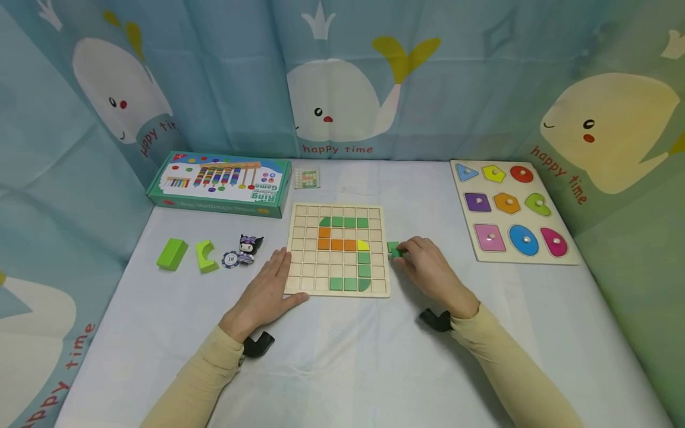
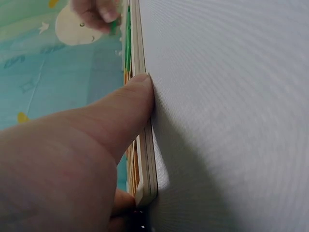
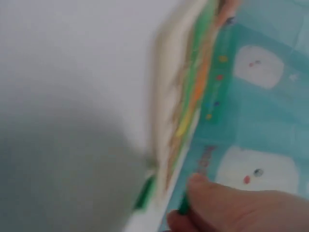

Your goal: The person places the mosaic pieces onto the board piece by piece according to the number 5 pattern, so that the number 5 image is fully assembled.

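A square wooden grid board (image 1: 310,270) lies mid-table, with green, orange and yellow tiles forming a bent line in its cells. Against its left edge rest the straight fingers of my left hand (image 1: 264,294), while the thumb (image 2: 133,99) touches the near edge. Just off the board's right edge, my right hand (image 1: 430,270) pinches a small green tile (image 3: 184,205) between thumb and finger. Another green tile (image 3: 145,193) lies beside the board; in the head view the green tiles (image 1: 393,248) there partly overlap. The right wrist view is blurred.
Left of the board are a green block (image 1: 172,254), a notched green block (image 1: 206,257), a chip (image 1: 230,260) and a figurine (image 1: 248,249). Behind stand a game box (image 1: 219,184) and a pattern card (image 1: 307,178). A shape puzzle (image 1: 514,229) lies at right.
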Tool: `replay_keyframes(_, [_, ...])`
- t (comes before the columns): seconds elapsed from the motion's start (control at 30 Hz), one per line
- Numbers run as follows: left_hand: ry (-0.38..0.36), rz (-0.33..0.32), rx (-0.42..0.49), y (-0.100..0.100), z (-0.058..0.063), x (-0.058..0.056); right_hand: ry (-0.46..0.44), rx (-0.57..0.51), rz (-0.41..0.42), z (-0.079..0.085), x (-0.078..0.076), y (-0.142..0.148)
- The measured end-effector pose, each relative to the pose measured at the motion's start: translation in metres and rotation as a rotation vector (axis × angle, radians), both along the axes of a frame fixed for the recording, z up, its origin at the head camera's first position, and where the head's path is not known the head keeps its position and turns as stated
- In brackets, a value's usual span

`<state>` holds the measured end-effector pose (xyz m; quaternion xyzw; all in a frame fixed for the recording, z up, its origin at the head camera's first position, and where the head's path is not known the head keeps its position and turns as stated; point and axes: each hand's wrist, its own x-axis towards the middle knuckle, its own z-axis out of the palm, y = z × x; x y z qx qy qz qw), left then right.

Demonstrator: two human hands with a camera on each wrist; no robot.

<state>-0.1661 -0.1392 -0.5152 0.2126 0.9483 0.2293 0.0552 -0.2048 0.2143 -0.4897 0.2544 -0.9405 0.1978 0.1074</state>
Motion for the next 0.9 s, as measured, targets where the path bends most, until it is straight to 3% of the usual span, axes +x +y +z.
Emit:
replay_keyframes(0.2, [0.009,0.001,-0.006,-0.001,0.001,-0.001,-0.008,-0.087,0.111,0.013,-0.002,-0.036])
replay_keyframes(0.43, [0.014,-0.005,-0.011,-0.001,0.001,0.0,-0.048,-0.043,0.256,0.005,0.002,-0.082])
replay_keyframes(0.6, [0.021,-0.008,-0.014,-0.002,-0.001,-0.001,-0.021,-0.009,0.372,-0.001,0.004,-0.105])
replay_keyframes(0.9, [0.023,-0.012,-0.017,-0.002,-0.002,-0.001,-0.003,0.043,0.388,-0.006,0.006,-0.121])
